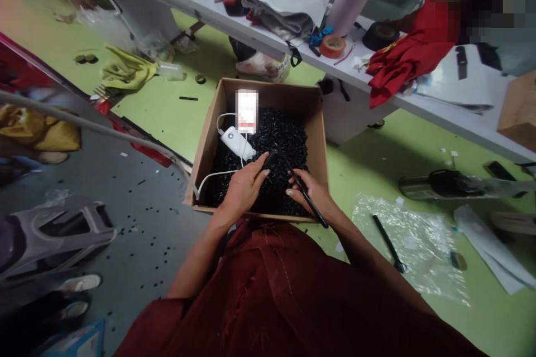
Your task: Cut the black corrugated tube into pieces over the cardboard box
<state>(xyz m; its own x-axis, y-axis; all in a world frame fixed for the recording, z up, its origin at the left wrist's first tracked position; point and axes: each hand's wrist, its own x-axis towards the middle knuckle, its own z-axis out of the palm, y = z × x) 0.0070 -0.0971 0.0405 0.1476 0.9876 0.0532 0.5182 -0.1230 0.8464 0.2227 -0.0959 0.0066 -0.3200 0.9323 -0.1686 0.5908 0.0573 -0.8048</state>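
Observation:
A cardboard box (315,122) in front of me holds a heap of small shiny black pieces (276,122). My left hand (245,185) is over the heap, thumb and fingers closed on a small dark ribbed piece (271,159). Between the fingers and thumb of my right hand (310,189) is a long thin black stick-like tool (305,194), slanted with its far end close to the ribbed piece. I cannot make out whether the two touch. On the heap, left of my hands, lies a white device (237,143) with a white cable.
A cluttered white bench (355,75) crosses behind the box, bearing an orange tape roll (333,46) and red cloth (402,58). Clear plastic (419,251) and a black strip (387,240) lie at right. A grey stool (62,234) stands left; a pale cable (138,139) runs into the box.

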